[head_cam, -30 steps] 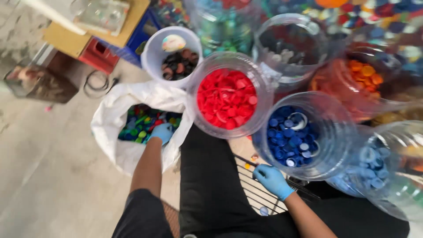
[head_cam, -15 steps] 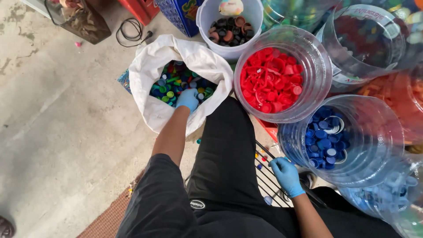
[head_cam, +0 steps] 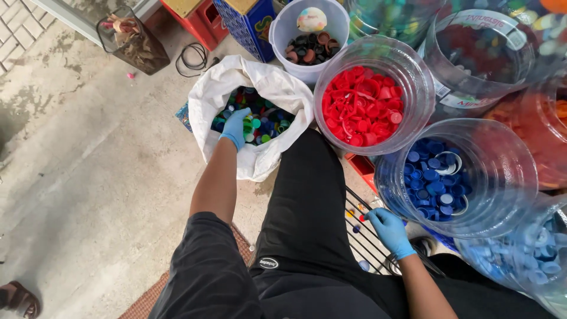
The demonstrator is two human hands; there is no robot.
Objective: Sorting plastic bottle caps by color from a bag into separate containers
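Observation:
My left hand (head_cam: 235, 127), in a blue glove, reaches into a white sack (head_cam: 258, 165) full of mixed coloured bottle caps (head_cam: 264, 118); its fingers rest on the caps, and whether it holds any is hidden. In the same kind of glove, my right hand (head_cam: 389, 230) hovers low over a black wire rack (head_cam: 366, 242) with a few loose caps, its fingers curled. Beside it stands a clear jar of blue caps (head_cam: 440, 177). A clear jar of red caps (head_cam: 363, 106) stands between the sack and the blue jar.
A white bucket (head_cam: 298, 56) of dark caps with a pale ball sits behind the sack. More clear jars (head_cam: 484, 53) crowd the right side, some orange, some blue. A wire bin (head_cam: 133, 41), a black cable (head_cam: 195, 56) and crates stand on the concrete floor.
The view has tilted down and left, so the sack and jars sit further right. My left hand stays in the sack; my right hand stays by the wire rack.

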